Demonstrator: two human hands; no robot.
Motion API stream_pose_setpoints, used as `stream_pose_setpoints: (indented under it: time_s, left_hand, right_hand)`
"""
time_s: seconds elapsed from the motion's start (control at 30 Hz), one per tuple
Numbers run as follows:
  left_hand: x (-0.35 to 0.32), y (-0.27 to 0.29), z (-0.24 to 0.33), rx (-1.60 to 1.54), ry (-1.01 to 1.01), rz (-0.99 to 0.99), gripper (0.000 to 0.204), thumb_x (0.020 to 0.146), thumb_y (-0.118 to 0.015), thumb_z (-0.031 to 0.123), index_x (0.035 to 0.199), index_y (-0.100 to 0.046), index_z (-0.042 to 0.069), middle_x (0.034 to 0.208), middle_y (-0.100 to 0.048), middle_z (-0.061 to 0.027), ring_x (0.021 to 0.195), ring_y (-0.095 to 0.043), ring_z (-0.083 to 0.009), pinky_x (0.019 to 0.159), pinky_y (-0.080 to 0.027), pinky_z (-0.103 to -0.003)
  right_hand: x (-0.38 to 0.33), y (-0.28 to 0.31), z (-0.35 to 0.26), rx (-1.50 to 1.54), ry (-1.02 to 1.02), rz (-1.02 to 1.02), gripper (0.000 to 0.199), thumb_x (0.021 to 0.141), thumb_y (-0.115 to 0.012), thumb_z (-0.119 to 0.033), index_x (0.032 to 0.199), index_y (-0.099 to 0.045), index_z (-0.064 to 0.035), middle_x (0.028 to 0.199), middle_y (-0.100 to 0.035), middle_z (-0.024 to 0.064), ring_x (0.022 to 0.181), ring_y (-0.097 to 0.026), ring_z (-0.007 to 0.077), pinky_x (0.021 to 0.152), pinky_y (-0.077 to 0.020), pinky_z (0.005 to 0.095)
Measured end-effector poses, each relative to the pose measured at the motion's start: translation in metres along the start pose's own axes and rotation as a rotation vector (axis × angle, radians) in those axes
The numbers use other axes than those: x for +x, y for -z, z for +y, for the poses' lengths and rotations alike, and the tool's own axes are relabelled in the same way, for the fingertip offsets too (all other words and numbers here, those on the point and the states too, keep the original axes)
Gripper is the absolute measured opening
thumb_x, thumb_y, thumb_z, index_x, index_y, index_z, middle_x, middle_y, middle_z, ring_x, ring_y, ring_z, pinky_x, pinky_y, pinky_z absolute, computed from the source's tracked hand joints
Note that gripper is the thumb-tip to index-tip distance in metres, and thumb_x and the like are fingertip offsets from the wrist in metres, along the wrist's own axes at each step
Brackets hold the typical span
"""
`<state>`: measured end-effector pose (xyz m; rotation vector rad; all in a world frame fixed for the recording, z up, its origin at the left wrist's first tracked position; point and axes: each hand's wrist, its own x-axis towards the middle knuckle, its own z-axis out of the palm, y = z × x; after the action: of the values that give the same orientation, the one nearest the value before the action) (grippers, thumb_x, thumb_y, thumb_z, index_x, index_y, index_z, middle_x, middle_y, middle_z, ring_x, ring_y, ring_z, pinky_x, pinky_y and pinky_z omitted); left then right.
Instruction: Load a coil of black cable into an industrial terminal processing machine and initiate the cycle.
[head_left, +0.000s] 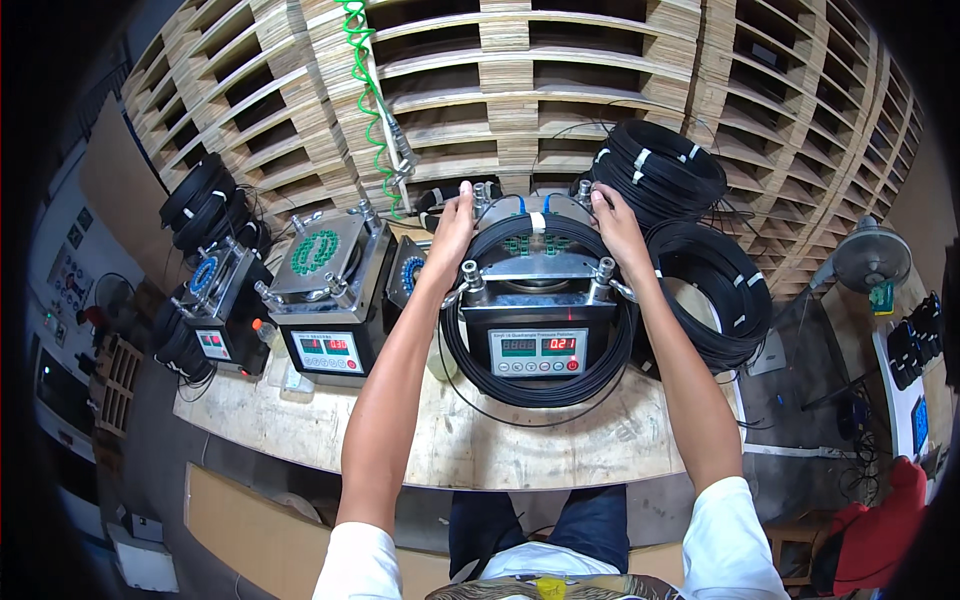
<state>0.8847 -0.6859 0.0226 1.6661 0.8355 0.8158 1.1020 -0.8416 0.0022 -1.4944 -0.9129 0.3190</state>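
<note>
A: Nearest us, at six o'clock, is the wearer's patterned garment front (610, 590). From white sleeves (730, 540) at five and seven, bare forearms (395, 390) reach up through the head view.

B: Where do we find the black cable coil (540, 390)?

A: At our clock's centre. It rings the front of a bench machine (540, 352) with a red digital readout: upper arc across the top, lower arc before the control panel.

B: And the hands?

A: The left hand (455, 228) is between ten and eleven, fingers raised beside a rear metal post; the right hand (619, 232) is between one and two, fingers bent beside the other. Both are close by the coil, but we can't tell whether either grips anything.

B: How would we expect it to handle?

A: With so many turns, fairly heavy; springy rather than floppy, its smooth jacket apt to slide. The loose turn at six could snag.

B: Where should we hold it?

A: At nine and three, round the whole bundle. The white tie (538, 222) at twelve bunches the turns there, and we'd spare the blue-ended leads (521, 205) just beyond; they look the most fragile.
</note>
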Motion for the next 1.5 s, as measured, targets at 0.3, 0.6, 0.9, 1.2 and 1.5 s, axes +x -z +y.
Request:
stream_pose_setpoints:
  time_s: [0.3,0.6,0.9,1.2,1.5]
  left_hand:
    - [0.005,0.002,-0.008,-0.061,-0.007,-0.034,0.083,0.1,-0.034,0.068,0.138,-0.049,-0.004,0.115,-0.061,-0.0126,0.096,-0.054,-0.0197,0.091,-0.043,-0.033]
    - [-0.002,-0.001,-0.002,-0.052,0.042,0.04,0.082,0.099,-0.033,0.07,0.139,-0.049,-0.001,0.107,-0.061,-0.0082,0.084,-0.05,-0.0149,0.08,-0.045,-0.031]
    - [0.006,-0.001,-0.009,-0.005,0.009,0.003,0.083,0.1,-0.032,0.07,0.143,-0.046,0.0,0.117,-0.059,-0.0115,0.097,-0.054,-0.0199,0.092,-0.043,-0.032]
    - [-0.001,-0.001,-0.001,-0.067,0.023,-0.037,0.085,0.101,-0.036,0.066,0.141,-0.046,-0.008,0.129,-0.057,-0.0183,0.113,-0.054,-0.0235,0.101,-0.041,-0.036]
    - [-0.008,0.002,0.008,-0.039,0.055,-0.079,0.086,0.1,-0.033,0.069,0.144,-0.044,-0.003,0.134,-0.055,-0.0173,0.118,-0.052,-0.0238,0.105,-0.038,-0.035]
  right_hand:
    - [0.001,0.001,0.001,0.005,0.007,0.017,0.046,0.105,-0.052,-0.034,0.137,-0.054,-0.0005,0.09,-0.058,0.0004,0.075,-0.052,0.0081,0.071,-0.0447,0.0243]
    - [-0.002,-0.002,-0.004,0.081,-0.06,-0.015,0.055,0.106,-0.045,-0.044,0.143,-0.048,-0.0037,0.107,-0.056,0.0031,0.09,-0.053,0.0124,0.085,-0.0471,0.0276]
    - [-0.001,0.002,-0.002,-0.004,-0.075,0.002,0.056,0.107,-0.044,-0.042,0.141,-0.05,0.0015,0.112,-0.059,0.0054,0.084,-0.051,0.0116,0.081,-0.0466,0.0257]
    - [-0.001,0.002,0.0,0.101,-0.078,-0.061,0.051,0.107,-0.046,-0.037,0.145,-0.047,-0.0039,0.113,-0.058,0.0046,0.09,-0.053,0.0124,0.086,-0.047,0.0271]
    - [-0.007,0.002,-0.008,0.141,-0.089,0.016,0.053,0.104,-0.05,-0.036,0.144,-0.048,-0.0008,0.105,-0.062,0.0096,0.087,-0.058,0.0128,0.079,-0.0499,0.027]
